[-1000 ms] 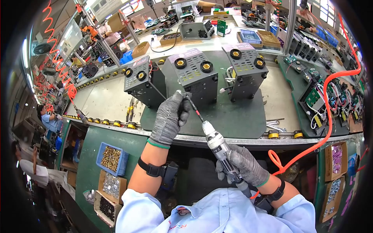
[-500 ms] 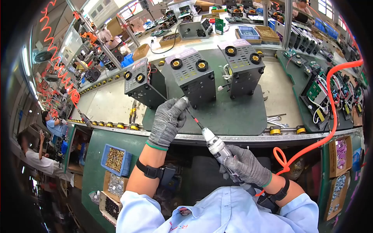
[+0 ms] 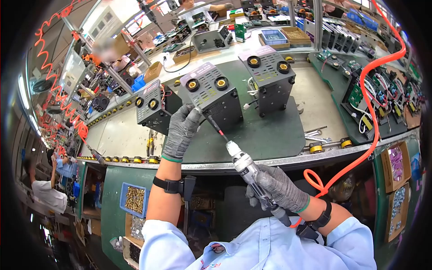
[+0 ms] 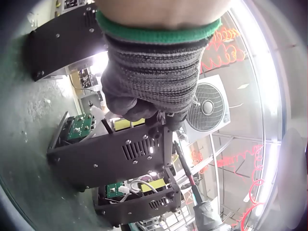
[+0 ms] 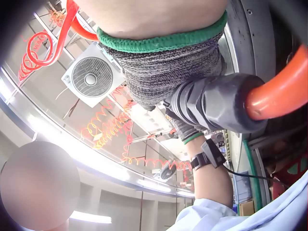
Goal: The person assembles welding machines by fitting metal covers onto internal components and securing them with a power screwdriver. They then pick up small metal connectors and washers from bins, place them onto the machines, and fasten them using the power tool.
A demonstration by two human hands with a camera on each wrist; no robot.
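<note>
My gloved left hand point(image 3: 182, 132) grips the near left corner of the middle dark metal case point(image 3: 222, 110), its fingers curled at the edge. In the left wrist view the bent fingers point(image 4: 137, 108) reach the end of the slotted side panel point(image 4: 110, 156). My gloved right hand point(image 3: 281, 189) holds a pneumatic screwdriver point(image 3: 245, 164), angled up and to the left. The screwdriver's long bit point(image 3: 218, 128) ends right at the case's front face, close to the left fingertips. Whether a screw sits at its tip, I cannot tell.
Similar cases stand left point(image 3: 155, 105) and right point(image 3: 267, 85) on the green mat point(image 3: 270, 139). A red air hose point(image 3: 366, 112) loops at the right. Pliers point(image 3: 150, 144) and wrenches point(image 3: 317, 135) lie beside the mat. Bins of brass parts point(image 3: 135, 198) stand lower left.
The left hand has gone from in front of the middle case to its left corner. The screwdriver's bit has come up to the case face. The head view has shifted.
</note>
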